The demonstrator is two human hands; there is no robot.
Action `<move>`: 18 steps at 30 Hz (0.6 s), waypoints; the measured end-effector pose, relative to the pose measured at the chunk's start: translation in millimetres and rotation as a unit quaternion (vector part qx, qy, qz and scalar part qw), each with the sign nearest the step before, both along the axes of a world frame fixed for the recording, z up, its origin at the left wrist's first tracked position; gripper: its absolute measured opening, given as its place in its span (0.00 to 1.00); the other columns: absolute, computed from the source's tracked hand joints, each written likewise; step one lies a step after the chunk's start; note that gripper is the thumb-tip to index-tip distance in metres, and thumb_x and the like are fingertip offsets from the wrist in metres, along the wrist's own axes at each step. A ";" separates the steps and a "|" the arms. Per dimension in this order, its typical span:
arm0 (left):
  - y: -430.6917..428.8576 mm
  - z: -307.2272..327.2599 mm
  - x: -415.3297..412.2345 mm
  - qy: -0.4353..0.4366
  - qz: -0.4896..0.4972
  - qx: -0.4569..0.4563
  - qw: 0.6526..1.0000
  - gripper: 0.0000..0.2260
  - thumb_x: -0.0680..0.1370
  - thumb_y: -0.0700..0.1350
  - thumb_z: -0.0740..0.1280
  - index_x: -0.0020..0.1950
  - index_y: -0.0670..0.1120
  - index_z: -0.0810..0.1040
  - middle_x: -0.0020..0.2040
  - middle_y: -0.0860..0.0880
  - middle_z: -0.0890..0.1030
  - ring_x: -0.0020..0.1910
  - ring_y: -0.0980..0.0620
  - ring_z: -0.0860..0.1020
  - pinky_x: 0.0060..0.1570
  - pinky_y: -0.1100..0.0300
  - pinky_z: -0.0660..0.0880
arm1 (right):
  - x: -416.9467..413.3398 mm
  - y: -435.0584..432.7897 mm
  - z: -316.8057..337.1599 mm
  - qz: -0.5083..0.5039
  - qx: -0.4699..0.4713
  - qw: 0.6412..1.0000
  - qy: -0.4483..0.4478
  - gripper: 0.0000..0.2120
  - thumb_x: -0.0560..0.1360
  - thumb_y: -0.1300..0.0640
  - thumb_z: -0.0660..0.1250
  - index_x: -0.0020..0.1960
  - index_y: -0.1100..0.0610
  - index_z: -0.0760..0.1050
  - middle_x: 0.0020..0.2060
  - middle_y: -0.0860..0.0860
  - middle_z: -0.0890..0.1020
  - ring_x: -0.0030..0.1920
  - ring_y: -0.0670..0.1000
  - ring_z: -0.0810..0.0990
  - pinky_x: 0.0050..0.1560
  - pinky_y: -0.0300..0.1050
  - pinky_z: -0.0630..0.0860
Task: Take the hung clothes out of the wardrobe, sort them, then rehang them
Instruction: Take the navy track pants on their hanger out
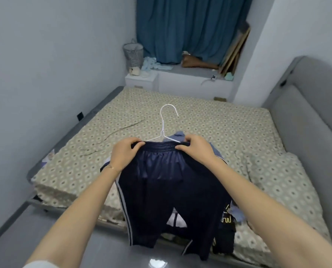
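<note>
My left hand (125,151) and right hand (194,147) each pinch the stretchy waistband of the dark blue, white-striped track pants (167,182), held up between them. They look soft, light and floppy. I think the waistband is the best place to hold, near the thin white wire hanger (166,124) just past my fingers.

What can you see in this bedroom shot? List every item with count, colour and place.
track pants: 1, navy with white side stripes, held over the bed's near edge
wire hanger: 1, white, on bed beyond pants
clothes pile: several, black and blue-grey, on bed under pants
bed sheet: 1, beige patterned, covering bed
headboard: 1, grey, right
curtain: 1, teal, far window
mesh basket: 1, grey, ledge left
bag: 1, brown, ledge
boards: several, wooden, leaning beside curtain
hands: 2, left hand and right hand grip the waistband
</note>
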State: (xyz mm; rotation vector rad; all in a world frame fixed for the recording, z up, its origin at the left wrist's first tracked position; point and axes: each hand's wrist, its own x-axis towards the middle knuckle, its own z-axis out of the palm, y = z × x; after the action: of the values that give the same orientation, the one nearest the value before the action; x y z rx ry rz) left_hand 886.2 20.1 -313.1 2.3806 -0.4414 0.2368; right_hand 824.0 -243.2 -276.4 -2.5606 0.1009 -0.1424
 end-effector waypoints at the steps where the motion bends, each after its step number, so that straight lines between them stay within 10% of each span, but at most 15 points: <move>1: -11.2 0.1 14.9 0.003 -0.016 -0.004 1.000 0.07 0.80 0.50 0.67 0.49 0.51 0.85 0.47 0.54 0.85 0.47 0.54 0.80 0.47 0.56 0.73 | 6.1 -10.0 2.2 -0.015 -0.002 1.000 0.002 0.18 0.72 0.44 0.72 0.37 0.58 0.73 0.32 0.49 0.77 0.36 0.50 0.75 0.36 0.50 0.69; 18: -176.2 -25.5 201.7 0.016 -0.131 -0.039 0.991 0.08 0.79 0.51 0.68 0.48 0.50 0.85 0.46 0.54 0.85 0.47 0.53 0.81 0.49 0.53 0.77 | 116.9 -148.3 -12.1 -0.171 -0.001 0.985 -0.034 0.14 0.72 0.42 0.72 0.37 0.48 0.72 0.36 0.45 0.77 0.40 0.50 0.76 0.38 0.46 0.66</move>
State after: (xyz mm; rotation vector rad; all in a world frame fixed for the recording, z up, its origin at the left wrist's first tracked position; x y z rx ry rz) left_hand 1088.0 -156.1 -338.6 2.2184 -0.7080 0.0938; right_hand 940.9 -391.4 -288.5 -2.5161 0.5153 -0.3604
